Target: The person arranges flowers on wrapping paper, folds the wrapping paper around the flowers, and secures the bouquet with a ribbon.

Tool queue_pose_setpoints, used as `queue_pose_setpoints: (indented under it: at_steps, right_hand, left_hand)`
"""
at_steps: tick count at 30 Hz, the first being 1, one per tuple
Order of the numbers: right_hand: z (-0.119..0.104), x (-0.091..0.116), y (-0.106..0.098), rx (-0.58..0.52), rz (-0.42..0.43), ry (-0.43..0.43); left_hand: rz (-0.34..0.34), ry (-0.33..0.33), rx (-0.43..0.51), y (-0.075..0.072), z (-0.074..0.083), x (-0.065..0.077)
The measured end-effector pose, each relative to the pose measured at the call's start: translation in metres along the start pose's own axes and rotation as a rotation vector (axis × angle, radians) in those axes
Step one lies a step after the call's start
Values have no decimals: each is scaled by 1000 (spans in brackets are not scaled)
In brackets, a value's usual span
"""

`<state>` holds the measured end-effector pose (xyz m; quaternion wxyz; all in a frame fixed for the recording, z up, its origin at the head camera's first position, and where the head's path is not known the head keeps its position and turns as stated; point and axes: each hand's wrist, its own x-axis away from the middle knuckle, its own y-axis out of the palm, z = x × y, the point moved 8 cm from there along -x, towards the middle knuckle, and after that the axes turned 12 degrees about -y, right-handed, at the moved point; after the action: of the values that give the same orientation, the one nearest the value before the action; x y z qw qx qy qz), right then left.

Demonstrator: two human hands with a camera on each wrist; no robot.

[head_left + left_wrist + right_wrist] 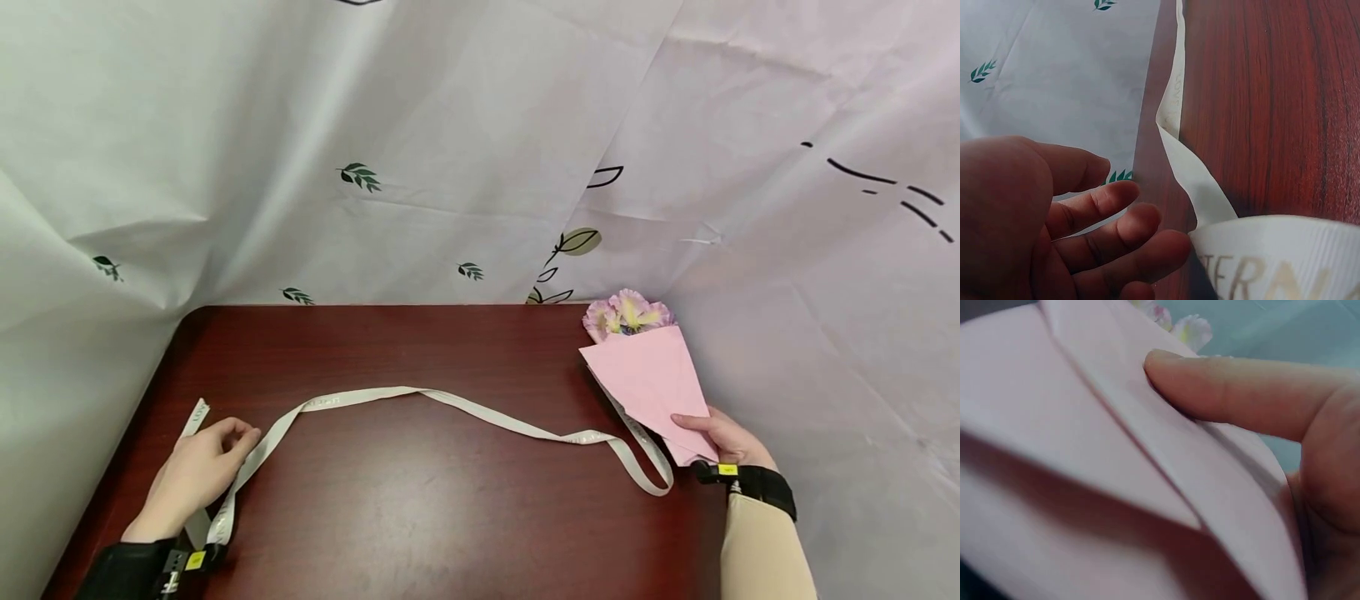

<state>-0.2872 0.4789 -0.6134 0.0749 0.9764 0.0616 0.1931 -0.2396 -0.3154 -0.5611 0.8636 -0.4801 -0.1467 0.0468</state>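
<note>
At the table's right edge lies a small bouquet in pink wrapping paper, with pink-and-yellow flowers showing at its top. My right hand grips the lower part of the wrapping, the thumb across its front and the other fingers hidden behind it. A long white ribbon with printed lettering runs from under the bouquet across to the left. My left hand is by the ribbon's left end, fingers loosely bent and apart. In the left wrist view, the ribbon passes right by those fingertips, with nothing between thumb and fingers.
A dark red-brown wooden table carries everything. White cloth with leaf prints hangs behind the table and along both sides. The ribbon twists in places and bends into a loop below the bouquet.
</note>
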Motion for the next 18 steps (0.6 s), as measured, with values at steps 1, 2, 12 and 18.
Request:
queue_pose_setpoints:
  at_steps: [1,2,12,18]
  right_hand:
    - [3,1,1,-12,-1,9]
    - [6,2,1,-30,14,23]
    - [15,8,27,-150,-43,2]
    - [6,14,65,-228,55,-129]
  left_hand:
    - [3,2,2,0,0,0]
    - [7,3,4,0,1,0]
    - [-3,31,22,2,8,7]
    - [19,79,56,-1,26,15]
